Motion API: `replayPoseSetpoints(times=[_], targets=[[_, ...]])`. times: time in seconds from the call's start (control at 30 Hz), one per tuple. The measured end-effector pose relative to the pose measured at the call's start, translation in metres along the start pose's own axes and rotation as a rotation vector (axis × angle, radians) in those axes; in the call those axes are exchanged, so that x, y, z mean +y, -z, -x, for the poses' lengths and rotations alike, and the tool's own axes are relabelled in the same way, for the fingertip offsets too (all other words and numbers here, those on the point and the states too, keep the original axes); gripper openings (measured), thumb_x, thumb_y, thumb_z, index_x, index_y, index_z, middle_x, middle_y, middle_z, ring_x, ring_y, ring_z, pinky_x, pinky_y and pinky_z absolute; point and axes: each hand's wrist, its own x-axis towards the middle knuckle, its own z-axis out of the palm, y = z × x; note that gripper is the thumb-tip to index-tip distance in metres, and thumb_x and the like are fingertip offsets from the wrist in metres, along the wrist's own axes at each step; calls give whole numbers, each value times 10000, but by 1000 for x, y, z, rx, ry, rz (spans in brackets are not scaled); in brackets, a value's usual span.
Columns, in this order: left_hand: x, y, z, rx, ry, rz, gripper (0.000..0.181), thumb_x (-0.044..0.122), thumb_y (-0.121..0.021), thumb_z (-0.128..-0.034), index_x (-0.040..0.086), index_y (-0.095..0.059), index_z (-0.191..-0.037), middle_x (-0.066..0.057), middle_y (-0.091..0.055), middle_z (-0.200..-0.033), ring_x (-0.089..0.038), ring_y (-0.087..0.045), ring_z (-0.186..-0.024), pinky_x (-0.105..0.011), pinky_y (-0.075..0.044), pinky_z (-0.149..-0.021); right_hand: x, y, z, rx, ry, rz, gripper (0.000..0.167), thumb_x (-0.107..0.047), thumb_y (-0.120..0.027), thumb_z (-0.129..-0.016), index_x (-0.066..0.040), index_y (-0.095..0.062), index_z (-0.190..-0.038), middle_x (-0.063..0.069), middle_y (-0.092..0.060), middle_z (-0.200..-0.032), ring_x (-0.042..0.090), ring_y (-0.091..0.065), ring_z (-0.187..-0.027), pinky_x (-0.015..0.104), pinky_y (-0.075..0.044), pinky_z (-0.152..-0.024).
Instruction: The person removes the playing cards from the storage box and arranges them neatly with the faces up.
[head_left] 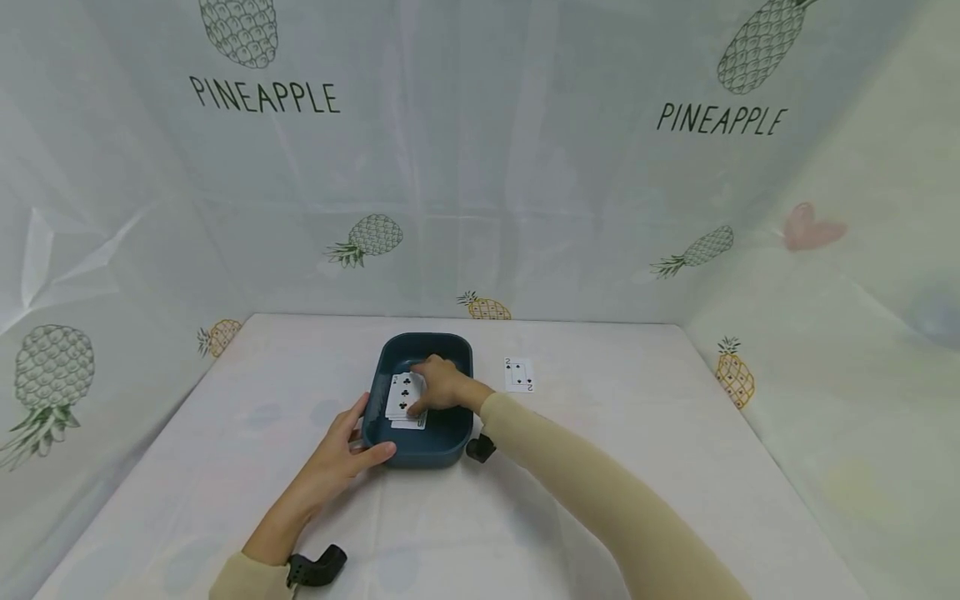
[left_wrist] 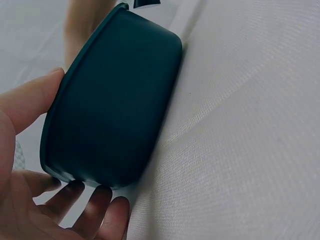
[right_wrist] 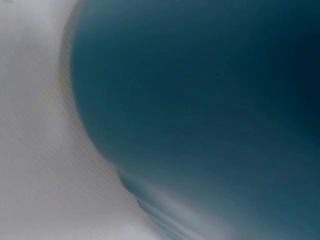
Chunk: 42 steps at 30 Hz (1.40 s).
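A dark blue container (head_left: 423,458) stands on the table, with several playing cards (head_left: 402,395) in it, a club card on top. My left hand (head_left: 333,462) holds the container at its near left corner; in the left wrist view, the thumb of that hand (left_wrist: 55,200) lies at the rim and the fingers bend against the wall (left_wrist: 115,100). Reaching inside from the right, my right hand (head_left: 442,385) grips the cards between thumb and fingers at their right side. Only the container's blue surface (right_wrist: 190,110) shows in the right wrist view, without the hand.
A two card (head_left: 518,375) lies face up on the white table (head_left: 637,417), right of the container. Behind the table hangs a sheet (head_left: 525,167) printed with pineapples. Black straps with dark devices (head_left: 318,567) are on both wrists.
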Motion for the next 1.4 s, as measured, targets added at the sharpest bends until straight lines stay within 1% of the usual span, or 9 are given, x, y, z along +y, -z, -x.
replayPoseSetpoints(times=[0.13,0.27,0.4,0.73,0.87,0.97,1.07,1.23,1.4], targets=[[0,0,0,0,-1,5,1039,382,-794,-974,212,-101,-1729,-212,-163,-1699,-490,-405,-1485,-530,-515,-1089,-1,-2,0,-1,-15,49,878,-414,-913,-847,-92,-530,-1568,158,-505,-1544,326,-509,-1345,445,-456,-1148],[-1,0,0,-2,-4,8,1046,381,-799,-970,212,-99,-1729,-216,-151,-1706,-498,-397,-1488,-527,-521,-1081,-2,-4,-2,8,-19,108,842,-443,-907,-849,-99,-569,-1539,137,-513,-1534,323,-506,-1335,426,-466,-1131],[0,1,1,2,-2,-11,1047,404,-797,-968,211,-104,-1729,-214,-152,-1708,-487,-392,-1487,-542,-509,-1088,-2,-5,-3,16,-11,117,810,-438,-913,-844,-104,-602,-1513,130,-521,-1520,323,-506,-1325,409,-470,-1116],[-1,1,1,4,8,-25,1048,414,-796,-967,211,-105,-1729,-203,-155,-1708,-462,-375,-1493,-524,-483,-1102,0,-5,-4,25,-28,6,816,-387,-955,-799,-134,-615,-1496,96,-557,-1422,258,-495,-1202,381,-482,-1064],[0,2,0,3,6,-26,1046,407,-797,-967,209,-107,-1728,-201,-154,-1709,-460,-382,-1487,-499,-497,-1076,0,-3,-3,29,-22,-25,842,-378,-950,-802,-123,-584,-1517,100,-571,-1417,268,-509,-1221,403,-481,-1085],[0,2,0,0,4,-20,1042,399,-795,-970,207,-107,-1728,-198,-155,-1705,-456,-385,-1484,-482,-500,-1066,0,0,-2,29,-13,-51,848,-359,-945,-811,-103,-569,-1527,114,-579,-1426,282,-521,-1251,428,-471,-1114],[-1,2,0,-4,3,-20,1041,398,-794,-971,214,-104,-1729,-196,-152,-1707,-458,-380,-1486,-492,-501,-1070,0,1,-2,37,-5,-91,853,-331,-948,-807,-73,-566,-1524,127,-587,-1416,271,-539,-1236,425,-470,-1120],[0,2,0,-5,11,-30,1047,412,-793,-969,217,-100,-1729,-201,-147,-1712,-475,-366,-1490,-533,-502,-1082,4,0,-4,68,22,-137,888,-308,-962,-789,-31,-554,-1527,137,-594,-1360,217,-551,-1140,365,-487,-1083],[2,1,1,-3,17,-30,1049,409,-796,-966,211,-103,-1729,-203,-144,-1714,-489,-351,-1494,-542,-511,-1069,6,-1,-5,94,38,-191,867,-266,-977,-770,-13,-580,-1499,150,-592,-1381,203,-538,-1135,351,-470,-1108]])
